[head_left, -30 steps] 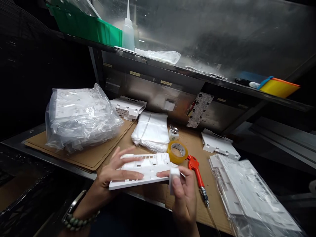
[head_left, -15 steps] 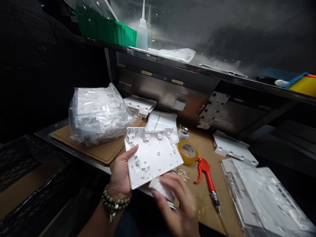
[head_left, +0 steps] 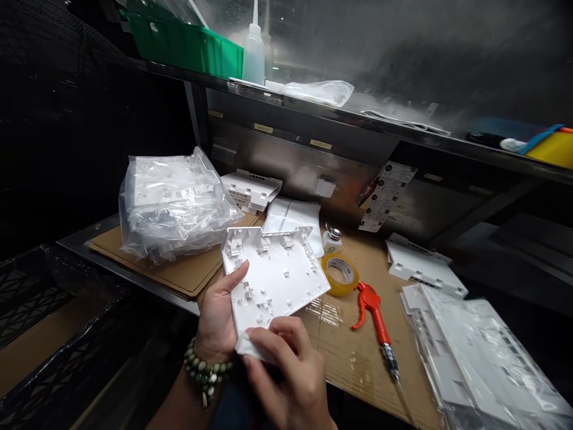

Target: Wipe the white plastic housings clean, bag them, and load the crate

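A white plastic housing panel (head_left: pixel 280 278) with small posts and clips on its inner face is tilted toward me. My left hand (head_left: pixel 220 313) grips its left edge, the thumb lying over the inner face. Pinched in my right hand (head_left: pixel 290 364) is a folded white cloth (head_left: pixel 255 349), which touches the panel's lower left corner. The fingertips under the cloth are partly hidden. A beaded bracelet (head_left: pixel 208 370) circles the left wrist.
Bagged white panels (head_left: pixel 174 191) lie on cardboard at left, more bagged parts (head_left: pixel 483 352) at right. Nearby are yellow tape (head_left: pixel 340 275), a red air gun (head_left: pixel 376 313), a pump bottle (head_left: pixel 332 240) and white sheets (head_left: pixel 293 218). A shelf edge (head_left: pixel 313 110) crosses behind, holding a green bin (head_left: pixel 188 51).
My right hand has moved left with the cloth, from below the panel's lower edge to its lower left corner. My left hand still holds the panel; the whole view has shifted slightly.
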`<state>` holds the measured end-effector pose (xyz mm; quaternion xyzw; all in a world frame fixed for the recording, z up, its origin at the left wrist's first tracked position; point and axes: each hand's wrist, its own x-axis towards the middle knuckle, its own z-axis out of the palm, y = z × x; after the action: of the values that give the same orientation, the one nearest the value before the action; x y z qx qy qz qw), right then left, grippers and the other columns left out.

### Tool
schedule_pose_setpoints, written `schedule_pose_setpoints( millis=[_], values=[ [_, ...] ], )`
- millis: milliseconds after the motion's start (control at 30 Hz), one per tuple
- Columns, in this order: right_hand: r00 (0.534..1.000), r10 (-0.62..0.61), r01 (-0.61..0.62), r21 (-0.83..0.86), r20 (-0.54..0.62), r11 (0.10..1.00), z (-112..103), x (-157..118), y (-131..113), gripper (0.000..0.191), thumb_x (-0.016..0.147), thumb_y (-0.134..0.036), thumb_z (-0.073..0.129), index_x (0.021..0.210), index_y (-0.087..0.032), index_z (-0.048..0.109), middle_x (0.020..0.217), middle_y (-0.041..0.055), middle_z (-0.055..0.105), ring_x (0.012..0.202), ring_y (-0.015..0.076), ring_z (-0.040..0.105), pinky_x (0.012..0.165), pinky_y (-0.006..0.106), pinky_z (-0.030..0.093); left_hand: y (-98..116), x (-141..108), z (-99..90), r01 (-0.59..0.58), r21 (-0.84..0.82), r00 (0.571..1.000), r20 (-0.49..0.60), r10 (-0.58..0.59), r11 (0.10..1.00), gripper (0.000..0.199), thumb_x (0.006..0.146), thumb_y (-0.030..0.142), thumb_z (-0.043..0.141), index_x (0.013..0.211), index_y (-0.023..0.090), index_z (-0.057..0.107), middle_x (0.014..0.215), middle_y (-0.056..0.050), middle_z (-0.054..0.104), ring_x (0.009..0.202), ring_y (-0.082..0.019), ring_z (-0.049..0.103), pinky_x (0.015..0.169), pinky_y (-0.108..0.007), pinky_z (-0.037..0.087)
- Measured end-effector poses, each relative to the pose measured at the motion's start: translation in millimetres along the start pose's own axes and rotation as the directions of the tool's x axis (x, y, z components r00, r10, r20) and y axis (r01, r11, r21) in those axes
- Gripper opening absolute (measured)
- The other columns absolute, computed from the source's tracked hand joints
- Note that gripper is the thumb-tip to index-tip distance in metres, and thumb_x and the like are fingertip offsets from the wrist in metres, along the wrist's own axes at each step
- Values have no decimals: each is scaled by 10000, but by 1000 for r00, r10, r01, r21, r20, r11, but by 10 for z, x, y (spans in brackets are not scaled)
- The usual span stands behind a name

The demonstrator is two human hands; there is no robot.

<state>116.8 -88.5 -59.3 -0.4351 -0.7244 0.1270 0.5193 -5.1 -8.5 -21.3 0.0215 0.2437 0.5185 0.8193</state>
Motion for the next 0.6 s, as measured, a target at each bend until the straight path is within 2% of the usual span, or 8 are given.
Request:
schedule_pose_setpoints(
  millis=[67,167,267,333,433,500,600],
  values=[
    [999,41,-41,-36,3,999,-73,-5,79,239,913,-189,664,1145,-227,706,952,54,621,741,147,684,629,231,588,48,20,-56,8,6,1000,16,-8,1000,578,986,266,456,1538,102,408,1307,-227,691,1164,-411,681,1098,-636,451],
    [982,124,-141,-117,-146,983,-319,-18,312,223,923,-208,678,1139,-248,718,1023,65,617,897,174,677,705,245,596,179,57,-192,-18,2,991,131,17,1000,562,987,224,406,1542,132,414,1350,-203,670,1250,-396,627,1150,-633,379],
    [919,173,-254,-196,-354,947,-607,-49,561,200,932,-266,690,1128,-275,731,1087,58,612,1038,196,632,818,289,570,323,65,-324,11,-29,934,359,0,1000,584,967,207,382,1550,173,407,1422,-162,624,1352,-372,533,1197,-616,285],
    [882,196,-313,-222,-430,923,-750,-76,666,185,939,-288,686,1117,-279,734,1103,49,608,1059,191,619,843,297,548,383,54,-366,58,-50,888,460,-28,997,607,957,221,377,1564,218,383,1462,-117,593,1402,-350,470,1212,-603,239],
    [893,227,-328,-219,-388,919,-858,-108,737,182,960,-285,659,1128,-287,729,1117,44,602,1067,183,618,891,308,528,395,28,-354,134,-86,876,476,-78,987,635,951,278,396,1582,308,332,1486,-43,571,1440,-324,404,1219,-590,216],
    [910,246,-330,-223,-334,917,-886,-119,759,193,971,-282,643,1145,-293,726,1123,45,604,1078,187,617,929,322,515,369,7,-333,157,-108,892,442,-94,982,663,939,298,437,1586,356,306,1485,-7,565,1449,-318,381,1221,-581,227],
    [893,289,-371,-199,-346,907,-912,-135,785,194,980,-296,628,1144,-281,732,1118,56,598,1042,190,627,914,324,525,348,-22,-367,127,-118,926,369,-75,985,702,928,325,508,1583,413,275,1476,29,558,1453,-324,361,1219,-574,258]
  ],
)
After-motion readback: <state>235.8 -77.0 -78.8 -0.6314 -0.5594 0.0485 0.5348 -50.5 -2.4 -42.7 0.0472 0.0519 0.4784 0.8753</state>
